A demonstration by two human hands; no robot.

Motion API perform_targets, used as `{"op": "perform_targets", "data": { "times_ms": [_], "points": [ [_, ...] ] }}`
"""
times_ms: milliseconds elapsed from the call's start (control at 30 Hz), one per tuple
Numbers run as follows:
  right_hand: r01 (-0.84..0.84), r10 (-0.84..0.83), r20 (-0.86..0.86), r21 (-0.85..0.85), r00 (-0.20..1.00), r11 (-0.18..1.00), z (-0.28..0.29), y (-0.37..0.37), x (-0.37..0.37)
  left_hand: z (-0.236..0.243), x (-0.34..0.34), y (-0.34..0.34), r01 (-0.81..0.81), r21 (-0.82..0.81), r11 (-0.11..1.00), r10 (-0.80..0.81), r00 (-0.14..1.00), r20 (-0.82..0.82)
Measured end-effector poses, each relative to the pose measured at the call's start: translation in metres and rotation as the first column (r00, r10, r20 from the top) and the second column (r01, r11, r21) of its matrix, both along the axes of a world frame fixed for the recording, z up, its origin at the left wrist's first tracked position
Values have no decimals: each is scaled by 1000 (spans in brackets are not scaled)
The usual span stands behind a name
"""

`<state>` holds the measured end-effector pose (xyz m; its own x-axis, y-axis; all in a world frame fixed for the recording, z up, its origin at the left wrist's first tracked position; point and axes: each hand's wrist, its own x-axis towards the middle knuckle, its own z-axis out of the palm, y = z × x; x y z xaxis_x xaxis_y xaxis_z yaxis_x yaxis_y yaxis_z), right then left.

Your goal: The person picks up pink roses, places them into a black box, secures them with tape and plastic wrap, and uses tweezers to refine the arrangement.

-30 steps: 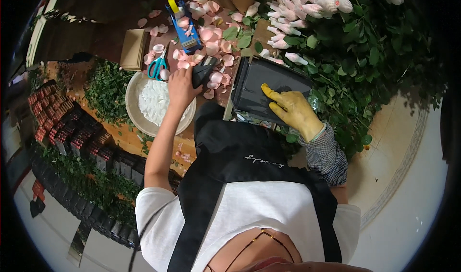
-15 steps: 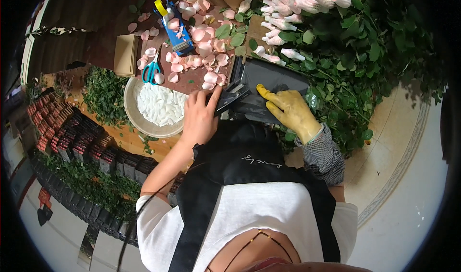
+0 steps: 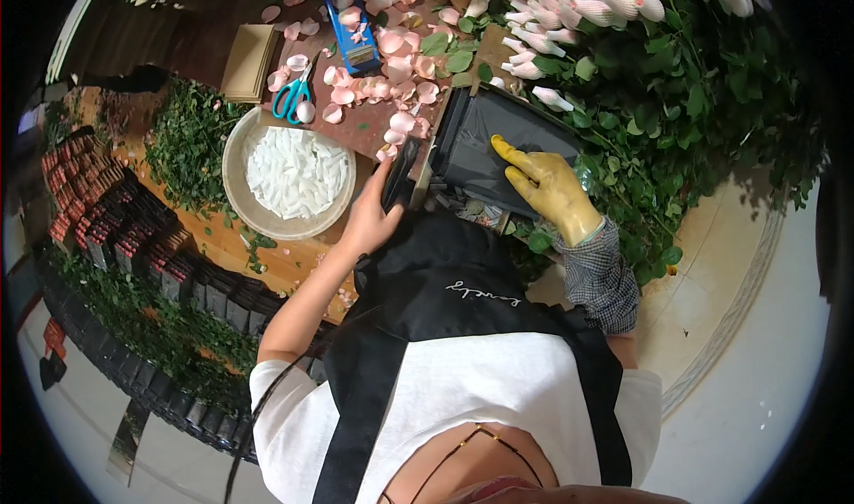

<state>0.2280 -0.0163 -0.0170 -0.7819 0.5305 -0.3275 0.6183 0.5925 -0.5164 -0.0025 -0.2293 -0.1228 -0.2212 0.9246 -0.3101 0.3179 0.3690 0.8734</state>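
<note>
Holding a black tool [image 3: 403,170] in the bare left hand [image 3: 369,222], with the thumb on its right side and the fingers round the other; pointing the tool's long way away from the body, with a small lean to the right; having it just left of a flat black sheet [image 3: 503,117], so much nearer to the left hand than to the right; resting the yellow-gloved right hand [image 3: 553,189] on top of that sheet, with thumb and pointing finger spread apart and aimed up and left; cannot tell if pinching any layer there; between tool and sheet, showing a dark raised edge [image 3: 452,123], right in the way; by the tool's far tip, showing loose pink petals [image 3: 405,123] on the red-brown table [image 3: 360,129], a bit in the way too; left of the left hand, showing a round pale bowl [image 3: 233,182] with many white bits [image 3: 298,170]; past that, showing blue-green scissors [image 3: 294,95], brown cards [image 3: 247,64] and a blue tape holder [image 3: 349,32]; on the right, past the glove, showing lots of green leaves [image 3: 712,95], with pink buds in white nets [image 3: 593,13] on top.
</note>
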Motion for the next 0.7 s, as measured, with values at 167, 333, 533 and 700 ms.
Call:
{"op": "perform_targets", "data": {
  "times_ms": [167,333,533,700],
  "points": [
    [29,-28,15,-68,1000,997,-2,1,2,11,-15,-11,274,55,960,-114,564,-818],
    [29,-16,135,-88,991,996,3,3,-3,18,-45,27,608,98,788,-216,423,-880],
    [3,-4,-27,-33,1000,999,-4,3,1,-4,-58,43,624,-230,747,-544,375,-751],
    [37,-36,19,-47,999,998,0,3,-3,-1,-95,65,602,181,777,-352,656,-667]
  ]
}}
